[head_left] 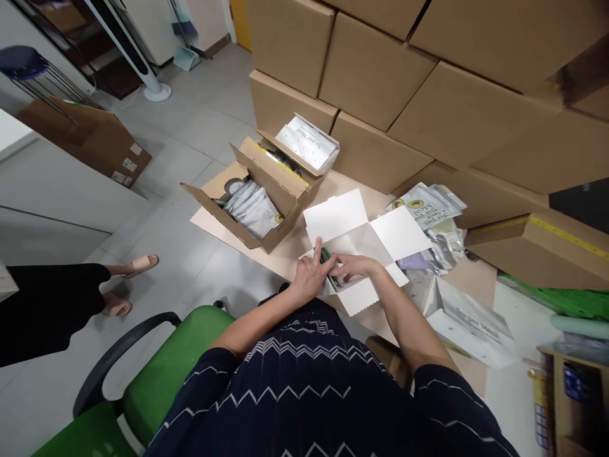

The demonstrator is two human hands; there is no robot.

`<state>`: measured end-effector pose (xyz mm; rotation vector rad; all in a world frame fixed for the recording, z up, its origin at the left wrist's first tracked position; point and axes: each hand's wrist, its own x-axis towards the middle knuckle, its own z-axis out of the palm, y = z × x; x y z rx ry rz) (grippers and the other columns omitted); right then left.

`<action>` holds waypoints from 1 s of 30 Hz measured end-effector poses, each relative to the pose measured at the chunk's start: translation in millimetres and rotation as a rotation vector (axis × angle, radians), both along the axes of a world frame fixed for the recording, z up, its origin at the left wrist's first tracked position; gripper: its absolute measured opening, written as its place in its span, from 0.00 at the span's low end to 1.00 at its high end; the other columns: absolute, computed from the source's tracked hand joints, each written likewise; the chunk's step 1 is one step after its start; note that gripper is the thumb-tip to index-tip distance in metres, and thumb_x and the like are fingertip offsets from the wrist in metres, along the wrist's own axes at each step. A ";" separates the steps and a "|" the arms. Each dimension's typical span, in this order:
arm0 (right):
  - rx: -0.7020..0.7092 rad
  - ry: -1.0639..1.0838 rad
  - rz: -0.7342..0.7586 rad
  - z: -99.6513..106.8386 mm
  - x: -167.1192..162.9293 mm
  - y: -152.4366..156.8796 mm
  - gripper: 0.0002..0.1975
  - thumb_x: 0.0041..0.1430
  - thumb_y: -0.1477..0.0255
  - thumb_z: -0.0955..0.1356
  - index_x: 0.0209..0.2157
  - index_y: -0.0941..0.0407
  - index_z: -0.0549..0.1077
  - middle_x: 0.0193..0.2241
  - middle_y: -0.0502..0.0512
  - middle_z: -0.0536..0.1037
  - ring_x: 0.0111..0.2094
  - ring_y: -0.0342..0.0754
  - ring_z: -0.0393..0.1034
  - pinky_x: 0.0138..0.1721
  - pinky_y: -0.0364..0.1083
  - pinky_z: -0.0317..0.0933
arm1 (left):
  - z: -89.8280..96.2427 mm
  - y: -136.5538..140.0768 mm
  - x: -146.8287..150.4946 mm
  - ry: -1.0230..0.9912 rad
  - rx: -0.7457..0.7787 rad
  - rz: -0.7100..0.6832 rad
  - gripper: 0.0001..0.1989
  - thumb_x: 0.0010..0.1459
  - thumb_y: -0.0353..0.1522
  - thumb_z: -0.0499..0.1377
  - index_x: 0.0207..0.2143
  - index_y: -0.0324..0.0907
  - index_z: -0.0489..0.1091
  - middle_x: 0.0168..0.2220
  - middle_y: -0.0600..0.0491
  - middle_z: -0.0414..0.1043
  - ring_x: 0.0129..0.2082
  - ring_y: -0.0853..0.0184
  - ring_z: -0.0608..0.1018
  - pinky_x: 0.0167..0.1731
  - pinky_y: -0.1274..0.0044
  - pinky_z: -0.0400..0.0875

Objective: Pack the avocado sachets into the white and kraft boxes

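A white cardboard box [359, 244] stands in front of me with its flaps spread out. Inside it, along the near left side, sit thin dark green packets [335, 281], mostly covered by my fingers. My left hand [309, 276] is at the box's left edge, gripping the packets with one finger stretched up. From the right, my right hand [354, 266] reaches into the box, its fingers curled onto the same packets. How many packets there are is hidden.
Left, a brown carton [266, 244] holds silvery pouches [254, 206]. A "Super Meal" box [307, 143] stands behind it. Right lie printed pouches [425, 203] and another white box [471, 320]. Stacked cartons [375, 76] wall the back. A green chair [166, 368] and another person's feet [128, 285] are left.
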<state>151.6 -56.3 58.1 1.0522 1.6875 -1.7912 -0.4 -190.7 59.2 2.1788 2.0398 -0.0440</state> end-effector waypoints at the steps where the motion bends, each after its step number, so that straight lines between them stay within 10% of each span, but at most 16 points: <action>1: 0.017 0.016 0.034 1.5 0.3 2.1 0.34 0.50 0.60 0.75 0.58 0.53 0.67 0.62 0.63 0.64 0.56 0.56 0.67 0.36 0.42 0.72 | 0.2 -0.1 0.2 -0.009 -0.004 -0.002 0.34 0.64 0.25 0.54 0.68 0.60 0.55 0.75 0.43 0.23 0.40 0.61 0.78 0.35 0.67 0.75; 18: 0.148 0.064 0.176 -0.6 0.4 13.9 0.43 0.52 0.57 0.74 0.67 0.55 0.63 0.65 0.65 0.65 0.61 0.60 0.65 0.48 0.49 0.72 | 3.5 2.1 2.9 0.006 -0.065 0.004 0.37 0.63 0.26 0.56 0.70 0.62 0.50 0.75 0.44 0.22 0.42 0.61 0.77 0.38 0.66 0.75; 25: 0.466 0.194 0.120 103.2 -16.3 28.0 0.23 0.58 0.54 0.70 0.47 0.56 0.79 0.46 0.60 0.81 0.47 0.54 0.74 0.49 0.52 0.67 | 2.4 2.1 2.4 0.002 -0.078 -0.001 0.35 0.65 0.24 0.50 0.69 0.63 0.52 0.76 0.45 0.34 0.41 0.62 0.77 0.38 0.66 0.75; 30: 0.771 0.542 0.160 164.2 -124.0 24.3 0.14 0.63 0.62 0.67 0.39 0.59 0.78 0.33 0.54 0.80 0.37 0.46 0.73 0.40 0.45 0.63 | -1.6 3.1 1.5 -0.035 -0.078 0.013 0.34 0.66 0.24 0.48 0.69 0.63 0.54 0.75 0.44 0.36 0.42 0.61 0.77 0.38 0.65 0.75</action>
